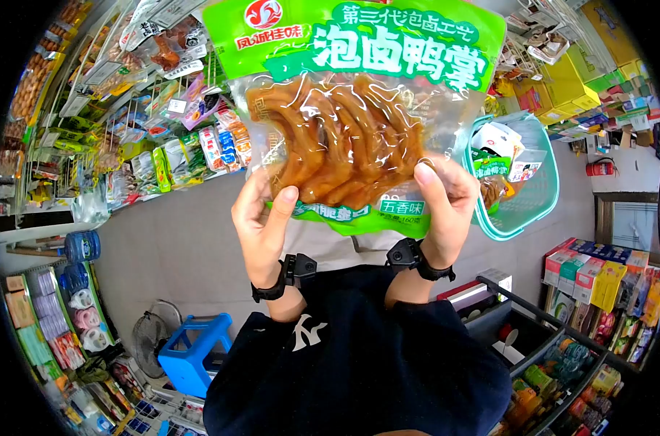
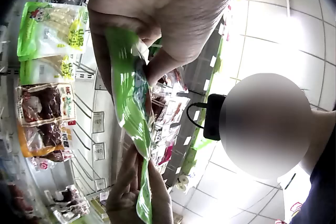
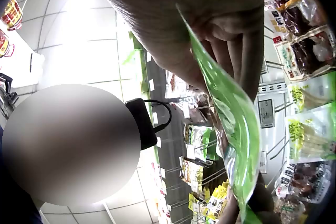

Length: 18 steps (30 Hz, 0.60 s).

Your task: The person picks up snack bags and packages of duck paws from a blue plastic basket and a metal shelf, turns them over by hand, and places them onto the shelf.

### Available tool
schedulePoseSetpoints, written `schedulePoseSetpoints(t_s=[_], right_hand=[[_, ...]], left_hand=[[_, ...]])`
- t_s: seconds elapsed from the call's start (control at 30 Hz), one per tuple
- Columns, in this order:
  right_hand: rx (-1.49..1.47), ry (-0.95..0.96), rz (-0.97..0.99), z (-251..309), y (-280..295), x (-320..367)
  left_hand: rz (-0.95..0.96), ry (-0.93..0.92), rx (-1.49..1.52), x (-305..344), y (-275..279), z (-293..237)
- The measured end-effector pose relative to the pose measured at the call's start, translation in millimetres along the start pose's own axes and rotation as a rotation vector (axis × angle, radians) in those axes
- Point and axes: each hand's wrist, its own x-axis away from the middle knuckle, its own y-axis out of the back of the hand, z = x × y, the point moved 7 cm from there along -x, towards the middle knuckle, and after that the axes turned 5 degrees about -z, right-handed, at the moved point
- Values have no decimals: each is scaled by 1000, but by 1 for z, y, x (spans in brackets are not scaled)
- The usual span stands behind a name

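A green and clear plastic package [image 1: 344, 138] of brown glazed food is held up in front of the body in the head view. The left hand [image 1: 263, 218] pinches its lower left edge, thumb on the front and fingers behind. At the lower right edge the right hand [image 1: 450, 207] grips it the same way. Seen edge-on in the left wrist view, the package [image 2: 128, 87] lies between the left hand [image 2: 157, 19] and the other hand below. The right wrist view shows the package [image 3: 231, 113] beside the right hand [image 3: 205, 29].
A light green basket [image 1: 519, 218] with packages inside stands right of the hands. Shelves of packaged food [image 1: 192, 152] line the left. A blue stool [image 1: 192, 352] and a fan [image 1: 154, 338] are at the lower left, boxed goods [image 1: 591, 280] at the right.
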Motion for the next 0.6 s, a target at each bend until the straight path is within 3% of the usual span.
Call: schedulePoseSetpoints(t_s=[0.17,0.4,0.47,0.6], right_hand=[[95,74,9,8,-2,-1],[207,33,-27,5,-3,1],[-10,1,-20,3,-3,2],[5,-21,-7,1,-4,1]], left_hand=[[-13,-5,-17,0,-1,-2],[-45,24,-37,2,2,3],[-48,9,-27,1,3,3],[-52,-9,-5,0,5,3]])
